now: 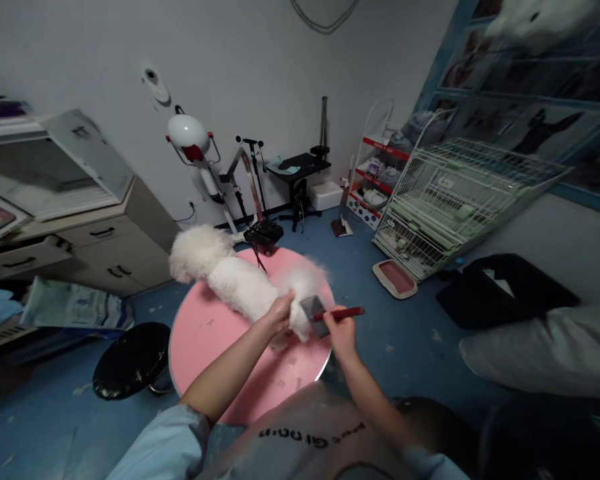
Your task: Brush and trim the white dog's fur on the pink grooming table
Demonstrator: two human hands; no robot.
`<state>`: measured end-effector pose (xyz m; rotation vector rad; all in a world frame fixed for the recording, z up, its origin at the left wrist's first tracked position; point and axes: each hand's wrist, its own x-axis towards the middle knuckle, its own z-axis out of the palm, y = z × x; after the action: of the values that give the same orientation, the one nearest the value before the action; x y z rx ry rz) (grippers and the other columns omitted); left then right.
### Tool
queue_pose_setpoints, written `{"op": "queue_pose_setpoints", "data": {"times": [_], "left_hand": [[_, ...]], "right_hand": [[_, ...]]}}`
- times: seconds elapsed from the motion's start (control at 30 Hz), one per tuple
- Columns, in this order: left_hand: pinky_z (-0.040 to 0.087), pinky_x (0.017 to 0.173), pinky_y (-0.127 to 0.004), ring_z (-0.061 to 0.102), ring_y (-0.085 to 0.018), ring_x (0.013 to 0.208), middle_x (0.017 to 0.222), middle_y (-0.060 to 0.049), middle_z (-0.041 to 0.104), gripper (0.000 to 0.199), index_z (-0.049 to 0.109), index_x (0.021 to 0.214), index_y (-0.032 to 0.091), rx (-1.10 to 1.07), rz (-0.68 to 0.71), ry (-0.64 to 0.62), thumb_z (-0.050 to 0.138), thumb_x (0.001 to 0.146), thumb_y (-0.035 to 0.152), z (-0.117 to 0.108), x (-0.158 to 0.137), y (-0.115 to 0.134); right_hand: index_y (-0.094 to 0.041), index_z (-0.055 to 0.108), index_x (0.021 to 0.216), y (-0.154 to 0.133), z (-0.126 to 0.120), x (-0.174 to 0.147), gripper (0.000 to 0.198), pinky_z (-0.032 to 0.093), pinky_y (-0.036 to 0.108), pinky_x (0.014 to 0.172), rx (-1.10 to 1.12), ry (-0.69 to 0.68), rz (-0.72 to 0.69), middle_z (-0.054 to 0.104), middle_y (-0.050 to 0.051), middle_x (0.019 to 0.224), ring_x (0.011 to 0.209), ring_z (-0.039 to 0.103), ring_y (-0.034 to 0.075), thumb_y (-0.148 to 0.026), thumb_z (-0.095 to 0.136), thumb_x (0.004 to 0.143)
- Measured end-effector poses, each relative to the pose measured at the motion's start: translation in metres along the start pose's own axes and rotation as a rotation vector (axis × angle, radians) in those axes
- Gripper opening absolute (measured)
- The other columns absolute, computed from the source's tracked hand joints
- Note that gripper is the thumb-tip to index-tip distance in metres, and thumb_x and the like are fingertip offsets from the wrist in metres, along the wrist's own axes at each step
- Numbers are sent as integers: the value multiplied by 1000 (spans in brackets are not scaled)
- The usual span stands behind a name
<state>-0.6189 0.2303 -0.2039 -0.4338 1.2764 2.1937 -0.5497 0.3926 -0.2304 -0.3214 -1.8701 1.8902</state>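
Note:
A fluffy white dog (243, 285) stands on a round pink grooming table (195, 343), its head toward the left and its hindquarters near my hands. My left hand (281, 312) is closed around part of the dog's hind leg or rump; the exact grip is partly hidden by fur. In my right hand (341, 328) is a slicker brush (314, 313) with a red handle, held between the thumb and fingers. The brush's grey head rests against the fur of the hind leg. Fluffy fur around the tail looks blurred.
A black grooming arm base (264, 233) is at the table's far edge. To the left is a black round stool (131, 360), beside cabinets (107, 250). A wire cage (430, 207) and a litter tray (395, 279) stand on the right. A small black table (300, 167) is behind.

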Motion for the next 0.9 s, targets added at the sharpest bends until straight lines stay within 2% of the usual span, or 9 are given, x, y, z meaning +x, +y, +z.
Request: {"op": "queue_pose_setpoints", "data": {"times": [0.1, 0.27, 0.33, 0.4, 0.43, 0.5, 0.57, 0.63, 0.9], "left_hand": [[55, 60, -35, 67, -24, 62, 70, -14, 68, 32, 61, 93, 6, 4, 17, -9, 46, 91, 34, 4, -2, 1], [55, 59, -31, 66, -21, 59, 68, -12, 68, 28, 61, 90, 8, -74, 14, 4, 45, 91, 30, 6, -1, -1], [54, 55, -30, 65, -20, 53, 62, -11, 67, 29, 61, 86, 8, -64, -44, -15, 45, 91, 32, 2, 1, -3], [53, 51, -30, 63, -21, 49, 59, -10, 65, 33, 62, 84, 9, -51, -102, -62, 42, 91, 35, -1, 2, -4], [53, 51, -30, 63, -21, 49, 59, -11, 65, 34, 62, 85, 8, -53, -118, -73, 42, 91, 36, -2, 2, -4], [53, 52, -31, 65, -22, 52, 62, -12, 67, 33, 62, 88, 8, -82, -107, -64, 43, 90, 35, 0, -1, -1], [55, 56, -32, 66, -23, 56, 68, -13, 68, 30, 62, 92, 6, -119, -73, -38, 46, 90, 32, 6, -6, 4], [55, 60, -34, 67, -24, 59, 72, -14, 69, 30, 61, 95, 5, -138, -58, -28, 46, 90, 29, 12, -11, 8], [55, 70, -35, 69, -25, 70, 76, -14, 70, 31, 62, 95, 5, -164, -42, 17, 41, 92, 28, 19, -7, 9]], "right_hand": [[-17, 54, 79, 2, 1, 5, 30, 46, 31, 72, 48, 128, 32, 56, 0, 74, 70, 54, 14, -41, 67, 66], [-18, 53, 80, -12, -10, 14, 24, 45, 32, 80, 41, 393, -190, 57, 2, 84, 80, 55, 15, -37, 65, 70], [-19, 54, 76, -17, -6, 15, 23, 45, 32, 79, -8, 230, -204, 58, 2, 82, 79, 55, 15, -37, 66, 69], [-18, 55, 74, -19, -3, 20, 25, 46, 32, 73, -45, -19, -99, 59, 1, 74, 72, 55, 16, -38, 68, 65], [-18, 55, 74, -19, -2, 24, 27, 46, 32, 70, -44, -65, -43, 58, 0, 71, 69, 55, 15, -39, 68, 64], [-17, 56, 78, -18, -5, 33, 30, 46, 32, 72, -10, 45, -3, 58, 0, 73, 70, 55, 15, -40, 69, 63], [-16, 56, 84, -15, -8, 38, 33, 45, 33, 79, 44, 217, -49, 59, 2, 82, 77, 55, 15, -39, 69, 64], [-16, 55, 88, -14, -10, 38, 34, 45, 32, 83, 112, 309, -89, 58, 3, 89, 83, 55, 14, -38, 68, 66], [-19, 50, 84, -30, -12, 34, 28, 45, 32, 83, 257, 434, -87, 55, 0, 90, 84, 55, 13, -36, 66, 69]]}}
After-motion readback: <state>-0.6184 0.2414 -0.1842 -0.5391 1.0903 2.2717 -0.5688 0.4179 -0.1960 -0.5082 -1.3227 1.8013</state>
